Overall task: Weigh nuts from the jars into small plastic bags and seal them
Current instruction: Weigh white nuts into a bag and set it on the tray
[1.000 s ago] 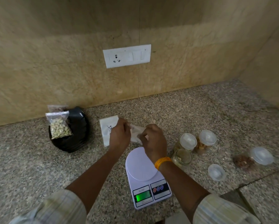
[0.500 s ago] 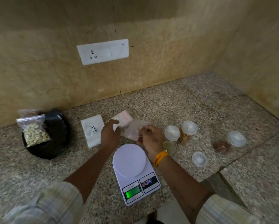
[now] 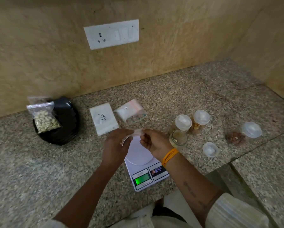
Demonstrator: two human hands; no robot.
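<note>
Both hands, left [image 3: 115, 145] and right [image 3: 154, 143], pinching empty bag [image 3: 134, 133] mid-frame over scale [image 3: 144, 163]. Bag-opening step; next probably needs open jar [image 3: 178, 139] just right.

Sleeves: we see pale, faintly striped cloth pushed up on both arms.
Right wrist: orange thread bands [image 3: 169, 157] wound round it.
Right forearm: a line of dark tattooed lettering [image 3: 189, 189], too blurred to read.

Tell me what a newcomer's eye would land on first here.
Both hands, the left hand and right hand, pinch an empty clear bag above the white scale, its display lit green. At far left a sealed bag of cashews leans on a black plate.
</note>
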